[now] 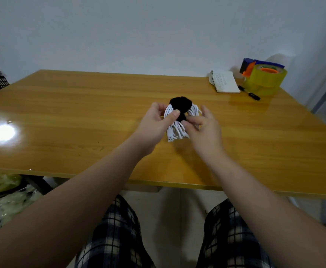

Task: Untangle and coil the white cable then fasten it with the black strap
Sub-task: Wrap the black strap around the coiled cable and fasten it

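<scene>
Hanging between two hands over the middle of the wooden table (pixel 80 113), a white cable (pixel 177 131) is seen gathered into a short bundle. Its loops fan out above and below a black strap (pixel 180 105), which is wrapped round the middle of the bundle. A plug end is visible at the lower left of the loops, pointing down toward the tabletop.

The left hand (pixel 156 125) is closed on the cable: its thumb is pressed against the loops just beside the strap, and its fingers are curled round the far side. The right hand (pixel 206 130) is likewise closed on the cable, its thumb tip set against the loops at the strap's lower edge; one finger is raised straight, apart from the bundle.

Near the far right corner of the table an open notebook (pixel 225 82) is laid, with a black pen (pixel 249 92) just beside it. Behind the pen, a tape dispenser (pixel 260 67) is set on rolls of yellowish tape (pixel 264 82). Checked trousers (pixel 115 238) are seen below the table's near edge.
</scene>
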Tool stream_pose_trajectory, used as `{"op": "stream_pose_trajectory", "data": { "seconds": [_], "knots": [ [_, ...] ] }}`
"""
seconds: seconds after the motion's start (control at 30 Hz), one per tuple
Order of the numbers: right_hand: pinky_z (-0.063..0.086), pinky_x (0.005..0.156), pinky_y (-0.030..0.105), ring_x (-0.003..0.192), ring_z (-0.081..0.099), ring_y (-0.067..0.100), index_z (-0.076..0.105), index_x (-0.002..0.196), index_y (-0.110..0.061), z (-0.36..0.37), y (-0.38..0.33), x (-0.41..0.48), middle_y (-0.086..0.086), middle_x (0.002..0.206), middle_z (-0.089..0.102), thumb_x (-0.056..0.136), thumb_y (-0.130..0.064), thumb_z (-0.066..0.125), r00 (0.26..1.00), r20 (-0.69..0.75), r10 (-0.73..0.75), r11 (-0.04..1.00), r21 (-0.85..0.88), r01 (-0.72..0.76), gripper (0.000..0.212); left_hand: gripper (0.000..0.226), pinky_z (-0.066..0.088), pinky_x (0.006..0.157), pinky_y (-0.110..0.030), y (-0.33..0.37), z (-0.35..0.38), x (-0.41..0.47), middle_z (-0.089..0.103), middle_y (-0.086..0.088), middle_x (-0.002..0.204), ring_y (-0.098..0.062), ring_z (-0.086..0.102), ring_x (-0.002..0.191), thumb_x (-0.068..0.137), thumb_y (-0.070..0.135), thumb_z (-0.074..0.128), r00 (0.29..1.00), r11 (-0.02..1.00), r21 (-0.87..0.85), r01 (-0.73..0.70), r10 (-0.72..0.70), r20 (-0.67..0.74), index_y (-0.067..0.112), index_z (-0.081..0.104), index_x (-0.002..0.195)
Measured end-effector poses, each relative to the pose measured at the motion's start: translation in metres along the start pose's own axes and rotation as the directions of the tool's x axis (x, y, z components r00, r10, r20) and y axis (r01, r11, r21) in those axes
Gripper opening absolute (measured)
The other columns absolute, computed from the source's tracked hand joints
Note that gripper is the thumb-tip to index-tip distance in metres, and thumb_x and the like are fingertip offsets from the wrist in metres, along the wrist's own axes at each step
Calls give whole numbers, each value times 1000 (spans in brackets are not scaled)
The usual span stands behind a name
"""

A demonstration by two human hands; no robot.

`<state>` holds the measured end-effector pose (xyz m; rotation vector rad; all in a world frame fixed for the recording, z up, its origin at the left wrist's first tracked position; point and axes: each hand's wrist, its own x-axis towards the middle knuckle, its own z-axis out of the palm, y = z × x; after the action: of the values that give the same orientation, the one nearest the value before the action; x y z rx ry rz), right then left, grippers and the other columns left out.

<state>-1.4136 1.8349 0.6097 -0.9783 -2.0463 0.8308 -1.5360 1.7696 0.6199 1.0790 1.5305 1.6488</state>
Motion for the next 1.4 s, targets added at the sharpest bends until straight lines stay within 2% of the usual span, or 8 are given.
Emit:
{"op": "stream_pose_trajectory", "data": {
  "seconds": [0.2,0.4,0.57,0.83,0.93,1.03,1.13,1.4],
  "knots": [
    [26,102,29,133,34,17,61,65,-6,-6,-7,2,4,138,45,90,-21,55,997,32,63,994,88,-66,30,20,46,54,-21,5,-7,-2,57,-1,88,-11,54,70,94,22,56,974,819,530,-217,215,67,15,40,104],
    [36,105,46,127,36,19,65,73,0,-7,5,0,-8,126,41,87,-25,57,997,42,71,984,163,-77,29,19,42,57,-28,-1,3,-1,57,0,79,-13,53,67,94,24,57,985,897,419,-139,170,-37,12,41,94],
    [35,92,15,121,42,4,68,85,-22,-23,-18,-4,-7,128,49,90,-23,59,999,43,-12,916,401,-6,11,17,37,56,-26,-6,4,-3,55,-2,73,-12,49,63,95,21,56,986,876,456,-157,165,23,12,41,90],
    [18,111,42,134,25,18,40,136,-41,-40,-16,12,-12,141,44,84,-30,63,903,383,-193,947,-168,273,58,17,40,66,-38,1,-5,-4,64,-8,77,-24,55,67,94,18,57,991,992,-21,123,-124,-56,13,44,85],
    [10,108,44,134,29,16,38,136,-42,-32,-12,15,-15,137,49,90,-50,49,911,328,-251,828,-414,377,48,16,41,65,-36,7,-7,-7,63,-8,76,-22,57,67,94,19,57,992,993,60,101,-105,65,12,45,88],
    [32,94,39,114,52,18,42,130,-30,-29,-16,16,-8,121,60,96,-51,30,891,343,-297,753,-490,439,42,17,40,56,-23,11,0,-17,61,-3,76,-11,53,60,99,25,48,994,981,194,-9,-13,110,8,43,97],
    [45,69,37,89,59,21,47,118,-22,-27,-24,17,-3,102,64,97,-50,23,890,358,-283,793,-436,427,43,16,37,50,-16,12,1,-25,57,3,73,-5,46,55,102,23,37,991,961,254,-113,90,104,9,40,95],
    [44,65,37,65,56,15,63,79,-12,-13,-28,26,-1,71,63,95,-52,32,837,466,-285,958,104,268,53,11,43,67,-35,11,-17,-26,54,5,75,-14,52,67,101,22,37,951,795,523,-307,280,133,23,40,91]
  ]
}}
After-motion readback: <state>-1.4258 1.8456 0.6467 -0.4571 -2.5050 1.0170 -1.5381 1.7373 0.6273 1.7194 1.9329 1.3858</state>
